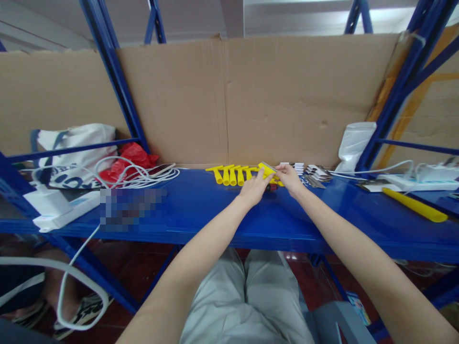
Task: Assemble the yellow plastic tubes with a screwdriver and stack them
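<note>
Above the middle of the blue shelf, my left hand (255,188) and my right hand (289,178) are both closed on one yellow scraper (267,169). A thin metallic edge shows along its top. To the left of my hands, several yellow scrapers (233,176) stand in a row with their handles toward me. Under my hands lies a screwdriver (271,188) with a red and black handle, partly covered. More yellow pieces behind my fingers are partly hidden. Close to my right hand are flat metal blades (313,181) and small black-and-white packets (318,172).
A white power strip (68,210), coiled white cable (154,174), red plastic bag (125,162) and cloth bag (81,148) occupy the left. On the right are a white pouch (355,143), another power strip (423,181) and a long yellow handle (414,204). Cardboard (287,95) walls the back.
</note>
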The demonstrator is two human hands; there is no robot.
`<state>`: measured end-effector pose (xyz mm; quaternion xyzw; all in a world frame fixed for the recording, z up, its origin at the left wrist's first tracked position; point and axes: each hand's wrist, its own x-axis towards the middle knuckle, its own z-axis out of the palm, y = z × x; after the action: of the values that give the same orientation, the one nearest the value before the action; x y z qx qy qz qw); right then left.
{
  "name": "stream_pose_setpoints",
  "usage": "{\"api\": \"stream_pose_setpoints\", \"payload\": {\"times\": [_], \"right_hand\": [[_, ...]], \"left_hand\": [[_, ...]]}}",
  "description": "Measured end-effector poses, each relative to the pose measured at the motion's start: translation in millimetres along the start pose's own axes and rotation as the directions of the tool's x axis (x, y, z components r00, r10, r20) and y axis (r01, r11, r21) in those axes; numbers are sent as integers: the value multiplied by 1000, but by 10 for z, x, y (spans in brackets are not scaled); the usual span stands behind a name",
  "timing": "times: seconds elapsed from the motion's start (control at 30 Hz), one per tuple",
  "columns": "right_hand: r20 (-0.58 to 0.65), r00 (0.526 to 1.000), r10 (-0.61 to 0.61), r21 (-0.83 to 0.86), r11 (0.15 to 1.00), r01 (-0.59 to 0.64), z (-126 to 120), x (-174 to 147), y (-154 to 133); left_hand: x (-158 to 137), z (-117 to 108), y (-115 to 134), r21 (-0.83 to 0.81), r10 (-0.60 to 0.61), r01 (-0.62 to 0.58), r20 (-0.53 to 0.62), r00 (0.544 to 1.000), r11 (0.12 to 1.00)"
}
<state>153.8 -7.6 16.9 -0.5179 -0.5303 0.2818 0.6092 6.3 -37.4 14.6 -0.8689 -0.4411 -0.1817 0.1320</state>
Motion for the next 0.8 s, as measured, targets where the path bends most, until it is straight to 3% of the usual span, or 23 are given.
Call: {"api": "stream_pose_setpoints", "payload": {"times": [0.33,0.8], "right_hand": [[-19,1000,7,-8,1000,-7,7,16,21],[-8,1000,20,-39,999,-20,-1,-8,-42]], "left_hand": [[-16,-17,35,-130,-69,72,24,997,989],[9,7,-55,-170,-54,69,91,994,983]]}}
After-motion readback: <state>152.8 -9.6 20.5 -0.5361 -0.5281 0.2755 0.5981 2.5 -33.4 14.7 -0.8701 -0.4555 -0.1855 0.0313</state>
